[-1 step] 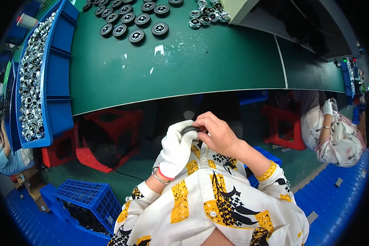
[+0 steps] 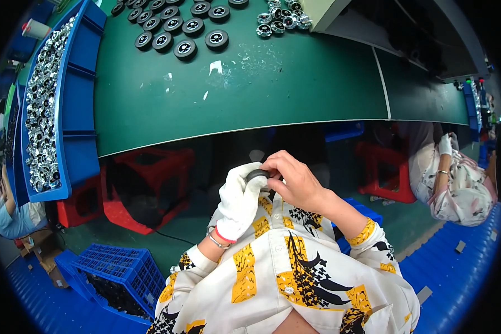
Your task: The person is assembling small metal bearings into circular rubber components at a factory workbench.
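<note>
Between my two hands, in front of my chest and short of the table edge, is a small black wheel. My left hand, in a white glove with a red cuff, is closed around it. The bare fingers of my right hand pinch its far right side. Part of the wheel is hidden by the fingers. On the table, black wheels with silver-and-black hubs lie in loose rows at the far left of centre. A cluster of shiny chrome hubs sits to their right.
The green table spans the far side. At left stands a blue bin heaped with chrome parts. Red stools sit under the table, and a blue crate stands on the floor at lower left. A co-worker sits at right.
The wheel is tilted very slightly differently in my fingers. Both hands stay in nearly the same place, and the things on the table have not moved.
</note>
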A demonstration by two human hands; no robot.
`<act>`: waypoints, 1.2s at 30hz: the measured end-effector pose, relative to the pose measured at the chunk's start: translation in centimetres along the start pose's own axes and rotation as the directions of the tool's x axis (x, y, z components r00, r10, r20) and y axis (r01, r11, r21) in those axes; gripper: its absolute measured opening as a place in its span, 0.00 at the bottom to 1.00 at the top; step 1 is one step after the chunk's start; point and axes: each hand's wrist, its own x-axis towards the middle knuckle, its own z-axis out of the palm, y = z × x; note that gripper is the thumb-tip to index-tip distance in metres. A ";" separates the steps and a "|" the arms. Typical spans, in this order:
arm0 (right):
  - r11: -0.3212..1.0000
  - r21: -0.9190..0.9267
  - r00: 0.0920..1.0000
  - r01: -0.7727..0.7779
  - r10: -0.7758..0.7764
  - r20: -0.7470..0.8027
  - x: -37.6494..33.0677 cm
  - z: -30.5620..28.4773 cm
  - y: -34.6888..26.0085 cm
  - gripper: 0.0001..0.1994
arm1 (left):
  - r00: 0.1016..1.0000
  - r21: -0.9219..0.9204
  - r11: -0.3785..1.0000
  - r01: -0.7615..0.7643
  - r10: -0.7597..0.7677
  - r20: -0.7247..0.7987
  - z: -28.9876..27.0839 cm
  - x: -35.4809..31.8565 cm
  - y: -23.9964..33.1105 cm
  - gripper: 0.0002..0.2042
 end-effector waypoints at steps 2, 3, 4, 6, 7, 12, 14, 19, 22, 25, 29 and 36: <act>0.985 0.142 0.994 -0.101 0.095 0.048 0.2 0.0 0.0 0.18 | 0.987 -0.168 0.972 0.161 -0.159 0.026 0.0 0.4 0.6 0.13; 0.991 0.088 0.995 -0.097 0.093 0.041 0.2 -0.1 0.1 0.17 | 0.987 -0.221 0.962 0.163 -0.156 0.047 0.1 0.6 0.6 0.14; 0.995 0.034 0.995 -0.093 0.091 0.035 0.2 -0.1 0.2 0.17 | 0.986 -0.221 0.961 0.164 -0.158 0.047 0.0 0.6 0.1 0.14; 0.997 -0.031 0.997 -0.072 0.073 0.031 0.3 -0.5 0.1 0.17 | 0.998 0.001 1.000 0.011 -0.011 0.055 -0.1 0.9 -0.9 0.15; 0.994 -0.096 0.998 -0.050 0.053 0.028 0.3 -0.6 0.1 0.17 | 0.998 0.001 1.000 0.011 -0.011 0.055 -0.3 0.9 -0.8 0.15; 0.995 0.026 0.995 -0.098 0.098 -0.008 0.1 -0.4 -0.6 0.18 | 0.995 0.146 0.984 -0.100 0.097 0.029 -0.2 0.9 -0.7 0.14; 0.990 0.057 0.991 -0.130 0.131 -0.016 -0.1 -0.3 -0.9 0.18 | 0.995 0.132 0.986 -0.100 0.098 0.023 -0.3 0.7 -0.8 0.14; 0.999 0.012 0.996 -0.051 0.052 -0.067 -0.5 0.6 -0.6 0.16 | 0.993 0.044 0.994 -0.105 0.107 -0.047 0.2 0.3 -0.1 0.11; 0.993 0.065 0.992 -0.096 0.101 -0.073 -0.5 0.6 -0.1 0.15 | 0.997 -0.094 0.992 0.082 -0.082 0.003 0.1 0.8 -0.2 0.12; 0.992 -0.011 0.992 -0.126 0.125 -0.031 -0.2 -0.5 0.1 0.15 | 0.995 -0.052 0.998 0.042 -0.037 0.097 -0.6 1.2 -0.8 0.18; 0.987 -0.161 1.000 -0.018 0.022 0.021 0.1 -0.9 -0.2 0.16 | 0.991 0.111 0.993 -0.041 0.027 0.129 -0.5 1.2 0.3 0.22; 0.995 0.031 0.994 -0.096 0.098 -0.040 -0.3 -0.6 -0.4 0.20 | 0.971 -0.365 0.902 0.231 -0.191 0.142 -0.1 1.2 0.9 0.16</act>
